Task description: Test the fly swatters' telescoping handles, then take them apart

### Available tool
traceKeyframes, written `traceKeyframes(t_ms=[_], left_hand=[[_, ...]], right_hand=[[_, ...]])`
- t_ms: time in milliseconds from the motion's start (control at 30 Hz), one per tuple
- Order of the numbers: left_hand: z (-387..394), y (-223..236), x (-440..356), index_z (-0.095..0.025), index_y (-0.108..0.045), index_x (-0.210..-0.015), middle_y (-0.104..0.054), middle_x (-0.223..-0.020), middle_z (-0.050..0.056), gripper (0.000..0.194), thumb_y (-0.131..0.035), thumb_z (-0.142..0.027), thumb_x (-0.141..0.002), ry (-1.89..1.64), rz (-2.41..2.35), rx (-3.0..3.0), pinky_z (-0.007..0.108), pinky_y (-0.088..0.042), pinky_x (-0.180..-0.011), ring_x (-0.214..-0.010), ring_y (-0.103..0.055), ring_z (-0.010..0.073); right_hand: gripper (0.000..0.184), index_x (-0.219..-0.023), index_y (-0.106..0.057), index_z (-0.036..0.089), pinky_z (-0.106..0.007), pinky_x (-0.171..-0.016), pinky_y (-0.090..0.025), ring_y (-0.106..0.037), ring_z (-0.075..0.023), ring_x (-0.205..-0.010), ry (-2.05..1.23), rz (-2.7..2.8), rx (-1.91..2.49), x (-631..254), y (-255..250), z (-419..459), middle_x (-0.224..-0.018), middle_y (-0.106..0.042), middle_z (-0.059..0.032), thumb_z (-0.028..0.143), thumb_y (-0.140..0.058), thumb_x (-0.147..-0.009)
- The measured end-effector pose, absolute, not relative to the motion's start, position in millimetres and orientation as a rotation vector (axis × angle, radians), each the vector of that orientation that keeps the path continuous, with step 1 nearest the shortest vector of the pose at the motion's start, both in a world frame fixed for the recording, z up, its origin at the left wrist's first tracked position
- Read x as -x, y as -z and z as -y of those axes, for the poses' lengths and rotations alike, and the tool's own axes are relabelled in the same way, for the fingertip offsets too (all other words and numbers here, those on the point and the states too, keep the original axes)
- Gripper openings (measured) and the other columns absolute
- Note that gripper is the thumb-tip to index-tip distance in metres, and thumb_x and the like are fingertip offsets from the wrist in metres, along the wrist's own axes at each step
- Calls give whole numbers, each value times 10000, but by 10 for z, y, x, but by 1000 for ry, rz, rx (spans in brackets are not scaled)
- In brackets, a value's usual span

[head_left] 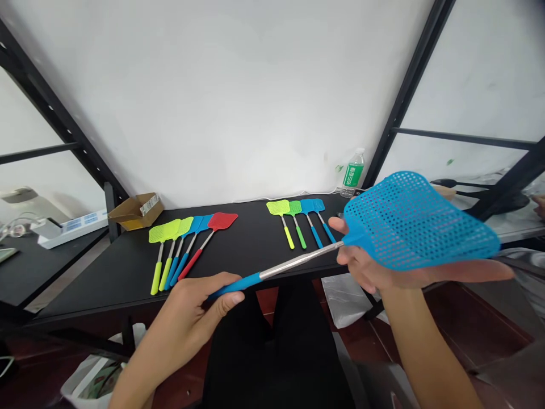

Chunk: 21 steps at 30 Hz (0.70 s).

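Observation:
A blue fly swatter with a perforated head and a silver metal shaft is held up in front of me, over the table's front edge. My left hand is closed around its blue handle, thumb along the top. Behind and below the swatter's head is my right hand, palm up with the fingers spread; the head hides part of it, and I cannot tell how firmly it touches. More fly swatters lie fanned out on the table: yellow-green, blue and red ones at left, and yellow-green, green and blue ones at right.
The black table stands against a white wall. A small open cardboard box is at its back left, a green-labelled water bottle at its back right. A white power strip lies further left. Black metal posts rise on both sides.

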State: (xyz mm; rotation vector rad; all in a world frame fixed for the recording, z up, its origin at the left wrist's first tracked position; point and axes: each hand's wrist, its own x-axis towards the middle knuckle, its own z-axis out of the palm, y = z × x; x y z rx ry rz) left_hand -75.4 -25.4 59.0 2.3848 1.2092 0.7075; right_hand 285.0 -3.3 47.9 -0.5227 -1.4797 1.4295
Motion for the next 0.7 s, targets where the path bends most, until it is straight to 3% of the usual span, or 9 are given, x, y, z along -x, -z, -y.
traceKeyframes(t_ms=[100, 167, 267, 367, 500, 600, 700], left_hand=[[308, -553, 566, -229, -680, -1084, -647, -725, -28, 254, -503, -396, -1011, -645, -1120, -2372, 215, -382, -577, -608, -546, 116], [343, -516, 439, -239, -657, -1148, -669, -786, -20, 255, -497, -388, -1016, -639, -1099, -2338, 217, -374, -568, -626, -553, 116], [382, -467, 286, -252, -629, -1210, -677, -812, -21, 271, -521, -393, -1005, -646, -1080, -2307, 220, -369, -563, -628, -548, 115], [406, -444, 188, -242, -649, -1172, -666, -791, -22, 259, -540, -399, -997, -674, -1034, -2311, 224, -387, -601, -631, -547, 115], [449, -448, 118, -200, -672, -931, -597, -691, -18, 289, -468, -378, -1029, -698, -1018, -2325, 232, -369, -580, -601, -519, 115], [497, -456, 88, -194, -643, -877, -543, -643, -26, 306, -449, -370, -1034, -696, -1053, -2371, 243, -327, -546, -556, -466, 111], [533, -458, 77, -193, -606, -887, -500, -628, -35, 290, -424, -357, -1042, -675, -1055, -2424, 258, -274, -517, -517, -400, 107]], right_hand=[[518, -1314, -637, 292, -245, -477, -529, -724, -246, -938, -1332, 1466, 448, -2669, -465, 86, -1299, -683, -137, 609, -621, -905], [374, -1246, -691, 251, -260, -534, -557, -734, -214, -866, -1268, 1505, 430, -2511, -438, 116, -1228, -717, -135, 484, -518, -1011], [384, -1163, -731, 212, -283, -618, -576, -727, -186, -862, -1240, 1598, 433, -2290, -397, 145, -1264, -697, -137, 382, -398, -1073], [317, -1122, -738, 193, -299, -721, -564, -694, -179, -919, -1200, 1773, 501, -2144, -400, 173, -1247, -689, -124, 373, -489, -1046], [397, -882, -694, 168, -280, -674, -464, -613, -152, -782, -929, 1937, 655, -2088, -429, 224, -897, -665, -58, 500, -517, -1009], [501, -636, -490, 176, -264, -541, -305, -425, -100, -566, -757, 1938, 832, -2093, -416, 274, -614, -443, 24, 510, -490, -1010], [554, -552, -380, 181, -278, -492, -209, -312, -82, -480, -796, 1945, 914, -2087, -404, 318, -520, -317, 42, 454, -441, -1031]])
